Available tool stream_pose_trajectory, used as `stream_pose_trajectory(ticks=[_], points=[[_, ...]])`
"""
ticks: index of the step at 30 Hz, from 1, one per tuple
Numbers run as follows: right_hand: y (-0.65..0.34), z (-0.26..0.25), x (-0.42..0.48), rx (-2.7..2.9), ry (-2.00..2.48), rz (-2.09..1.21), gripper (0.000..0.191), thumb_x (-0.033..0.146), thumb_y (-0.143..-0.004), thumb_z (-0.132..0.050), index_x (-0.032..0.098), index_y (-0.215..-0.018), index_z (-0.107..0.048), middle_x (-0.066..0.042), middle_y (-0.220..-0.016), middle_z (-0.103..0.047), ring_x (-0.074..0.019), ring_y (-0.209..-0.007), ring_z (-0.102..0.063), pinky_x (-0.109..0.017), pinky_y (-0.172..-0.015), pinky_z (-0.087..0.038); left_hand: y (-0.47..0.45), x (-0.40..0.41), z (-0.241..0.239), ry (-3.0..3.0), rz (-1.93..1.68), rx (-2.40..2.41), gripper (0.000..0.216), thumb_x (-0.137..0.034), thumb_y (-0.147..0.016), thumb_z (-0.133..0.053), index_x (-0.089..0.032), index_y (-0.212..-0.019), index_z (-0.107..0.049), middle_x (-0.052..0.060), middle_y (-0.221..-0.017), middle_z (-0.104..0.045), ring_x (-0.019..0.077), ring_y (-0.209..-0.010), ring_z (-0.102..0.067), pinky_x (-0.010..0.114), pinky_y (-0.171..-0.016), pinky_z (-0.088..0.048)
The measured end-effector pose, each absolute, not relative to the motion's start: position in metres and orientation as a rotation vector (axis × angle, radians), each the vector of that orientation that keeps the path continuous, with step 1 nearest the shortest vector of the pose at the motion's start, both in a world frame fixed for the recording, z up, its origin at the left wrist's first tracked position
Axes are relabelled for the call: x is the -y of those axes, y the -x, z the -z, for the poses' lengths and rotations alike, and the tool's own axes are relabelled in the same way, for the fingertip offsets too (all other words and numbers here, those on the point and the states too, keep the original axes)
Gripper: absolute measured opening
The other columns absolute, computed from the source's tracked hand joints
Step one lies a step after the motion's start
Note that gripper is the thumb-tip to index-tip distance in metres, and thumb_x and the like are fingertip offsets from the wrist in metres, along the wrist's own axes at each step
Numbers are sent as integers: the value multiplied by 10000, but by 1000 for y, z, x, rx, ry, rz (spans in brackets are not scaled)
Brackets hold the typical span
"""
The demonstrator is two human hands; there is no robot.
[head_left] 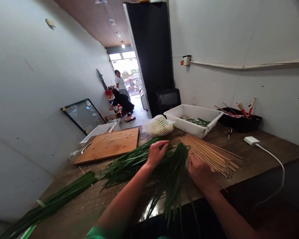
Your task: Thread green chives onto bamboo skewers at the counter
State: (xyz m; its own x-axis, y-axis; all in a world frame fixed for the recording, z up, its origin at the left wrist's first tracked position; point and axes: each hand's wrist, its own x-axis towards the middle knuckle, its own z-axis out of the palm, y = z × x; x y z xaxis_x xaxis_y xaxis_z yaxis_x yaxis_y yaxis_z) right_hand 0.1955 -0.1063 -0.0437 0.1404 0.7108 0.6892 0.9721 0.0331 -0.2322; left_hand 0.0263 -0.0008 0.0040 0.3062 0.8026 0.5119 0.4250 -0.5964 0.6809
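Observation:
Long narrow green leaves lie in two bunches on the wooden table. One bunch of leaves [176,172] fans toward me, its tips hanging over the table's front edge. My right hand [198,168] is curled closed at the right side of its top end, fingertips against the leaves. Above the other leaf bunch [132,161], my left hand [157,153] is closed with thumb and fingers pinched together; what it holds, if anything, is too small to make out. Just beyond my right hand, thin bamboo sticks [211,154] are spread in a pile.
A white tub [194,116] with cut leaf pieces stands behind the sticks, beside a netted bundle [160,125]. A cutting board [109,145] lies left, near a tied leaf bundle [64,191]. At right are a black bowl [241,121] and white charger [251,140]. Two people are near the doorway.

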Motion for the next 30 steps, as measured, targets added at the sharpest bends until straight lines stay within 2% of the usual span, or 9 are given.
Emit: stream_pose_trajectory(ticks=[2,6,9,14,22,26,30], points=[[-202,46,111,1607,1753,522,301,204,-924,-368,151,-838,-652,-54,-726,-665,-115,-611,-568,-232,-549,-306,-19,-5,-6,-2283,-1131,-1188,176,-236,-811,-583,-204,-912,-723,48,-913,-710,166,-856,-634,312,-835,-466],[-214,54,122,1577,1781,604,333,242,-936,-354,127,-872,-660,-79,-740,-684,-132,-619,-588,-231,-582,-356,-12,-6,-3,-2631,-654,-1191,122,-276,-775,-633,-226,-816,-736,58,-866,-673,220,-912,-591,403,-886,-392],[-219,59,125,1542,1799,642,354,268,-942,-349,110,-905,-664,-87,-743,-690,-139,-607,-593,-238,-583,-367,-12,-4,0,-2730,-431,-1186,125,-262,-772,-631,-220,-826,-735,71,-844,-653,236,-919,-574,404,-877,-372],[-219,59,123,1589,1819,580,365,273,-942,-347,110,-889,-669,-83,-734,-687,-146,-599,-592,-249,-576,-361,-17,2,-4,-2764,-485,-1151,168,-311,-782,-623,-222,-878,-728,76,-860,-641,235,-935,-555,385,-883,-357],[-219,56,125,1612,1796,556,386,280,-949,-327,108,-896,-669,-99,-767,-693,-157,-642,-603,-253,-605,-371,-29,17,-5,-2718,-443,-1206,115,-212,-757,-617,-176,-691,-704,88,-769,-620,244,-894,-557,415,-909,-358],[-218,53,125,1628,1780,563,379,282,-949,-340,103,-899,-670,-92,-747,-691,-150,-629,-607,-243,-587,-369,-33,17,-1,-2788,-490,-1269,192,-227,-790,-550,-138,-711,-701,136,-787,-639,272,-890,-566,439,-902,-363],[-218,53,125,1635,1766,535,365,280,-946,-347,118,-885,-668,-89,-759,-699,-148,-632,-613,-241,-591,-377,-35,14,-1,-2808,-526,-1310,235,-202,-832,-483,-127,-755,-693,142,-745,-663,254,-820,-599,432,-886,-360]])
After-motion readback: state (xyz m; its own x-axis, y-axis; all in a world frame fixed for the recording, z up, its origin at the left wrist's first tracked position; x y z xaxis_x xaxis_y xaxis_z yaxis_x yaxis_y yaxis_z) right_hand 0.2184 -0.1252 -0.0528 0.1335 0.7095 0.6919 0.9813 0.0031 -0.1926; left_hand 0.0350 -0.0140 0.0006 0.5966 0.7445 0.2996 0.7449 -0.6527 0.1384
